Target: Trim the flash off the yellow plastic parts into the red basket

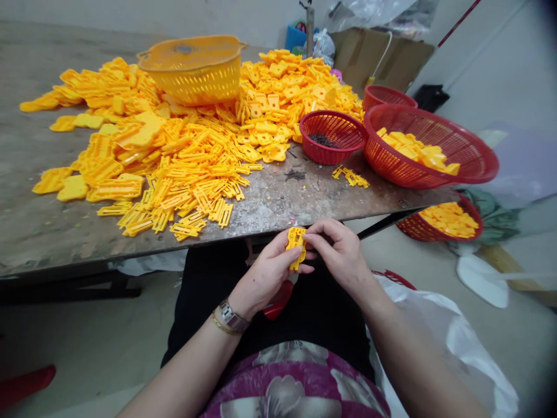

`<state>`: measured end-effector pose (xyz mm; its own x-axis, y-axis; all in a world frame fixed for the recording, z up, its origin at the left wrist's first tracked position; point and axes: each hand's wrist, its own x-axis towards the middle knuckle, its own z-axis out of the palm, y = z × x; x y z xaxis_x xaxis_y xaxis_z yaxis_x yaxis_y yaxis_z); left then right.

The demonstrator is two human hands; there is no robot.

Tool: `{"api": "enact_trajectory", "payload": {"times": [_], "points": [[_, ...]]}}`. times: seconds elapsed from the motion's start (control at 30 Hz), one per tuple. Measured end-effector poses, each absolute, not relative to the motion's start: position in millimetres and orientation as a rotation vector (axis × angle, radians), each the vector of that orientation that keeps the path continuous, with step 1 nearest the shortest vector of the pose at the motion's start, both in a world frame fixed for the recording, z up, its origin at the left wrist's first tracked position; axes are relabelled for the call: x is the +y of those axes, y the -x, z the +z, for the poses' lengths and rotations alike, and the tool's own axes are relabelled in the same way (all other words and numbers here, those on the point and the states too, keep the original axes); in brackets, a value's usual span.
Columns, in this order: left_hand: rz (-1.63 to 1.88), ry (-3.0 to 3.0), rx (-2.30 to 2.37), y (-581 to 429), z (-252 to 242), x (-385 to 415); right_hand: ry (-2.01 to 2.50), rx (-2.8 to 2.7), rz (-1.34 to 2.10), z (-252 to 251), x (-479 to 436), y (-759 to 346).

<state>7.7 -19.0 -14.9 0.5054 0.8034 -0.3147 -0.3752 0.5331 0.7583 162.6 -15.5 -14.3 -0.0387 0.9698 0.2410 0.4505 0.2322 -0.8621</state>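
Note:
Just off the table's front edge, my left hand (278, 261) is closed on a small yellow plastic part (296, 241) with slots and openings in it. The thumb lies across its lower half. My right hand (337, 249) pinches at the part's upper right side with thumb and forefinger; whether a smaller piece sits between those fingertips is hidden. On the table ahead and to the left lies a heap of narrow slotted yellow pieces (191, 191). Broader yellow plates (304, 87) are piled behind them.
A yellow basket (191, 69) rests on the heap. At the right stand a small red basket (333, 136) with dark thin pieces and a large red basket (435, 145) with yellow parts. Another red basket (439, 223) is lower, beyond the table edge. A white bag (444, 342) lies at my right.

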Motion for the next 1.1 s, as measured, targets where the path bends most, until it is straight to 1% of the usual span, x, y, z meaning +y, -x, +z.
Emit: {"api": "enact_trajectory", "payload": {"times": [0.7, 1.1], "points": [[0.763, -0.863, 0.773, -6.8, -19.9, -19.5, 1.374, -1.594, 0.73, -15.1, -20.0, -159.7], [0.774, -0.823, 0.784, -8.6, -22.6, -19.5, 1.409, -1.607, 0.697, -14.5, -22.9, -157.7]]}}
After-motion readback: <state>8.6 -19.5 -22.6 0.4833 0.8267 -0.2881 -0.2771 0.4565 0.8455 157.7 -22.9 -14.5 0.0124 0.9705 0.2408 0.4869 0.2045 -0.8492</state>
